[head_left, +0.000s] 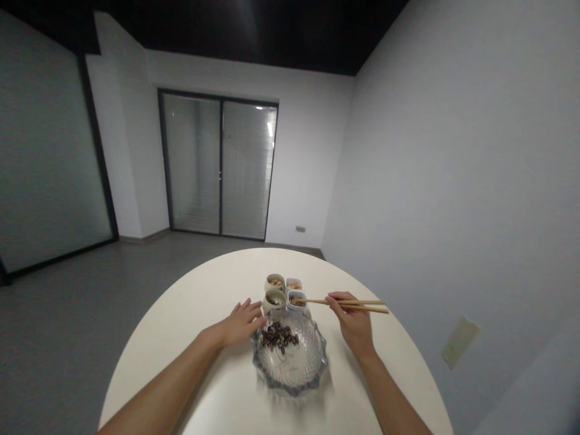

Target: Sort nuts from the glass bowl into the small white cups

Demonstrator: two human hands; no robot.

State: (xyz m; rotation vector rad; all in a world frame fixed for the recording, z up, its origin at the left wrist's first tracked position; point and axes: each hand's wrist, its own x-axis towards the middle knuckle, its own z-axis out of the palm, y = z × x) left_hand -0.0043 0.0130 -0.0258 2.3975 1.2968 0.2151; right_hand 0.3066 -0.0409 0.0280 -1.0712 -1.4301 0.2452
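A cut-glass bowl [292,365] sits on the round white table [190,338] and holds a small heap of dark pieces [277,335]. My left hand [242,323] rests flat on the table, fingers spread, touching the bowl's left rim. My right hand [351,320] grips a pair of wooden chopsticks [348,304]. Their tips reach into the nearest right one of several small white cups [296,299]. The cups behind the bowl hold light and dark bits of food.
The table stands close to a white wall on the right. Beyond it lie grey floor, a glass sliding door [220,166] with blinds, and a glass partition [45,157] on the left.
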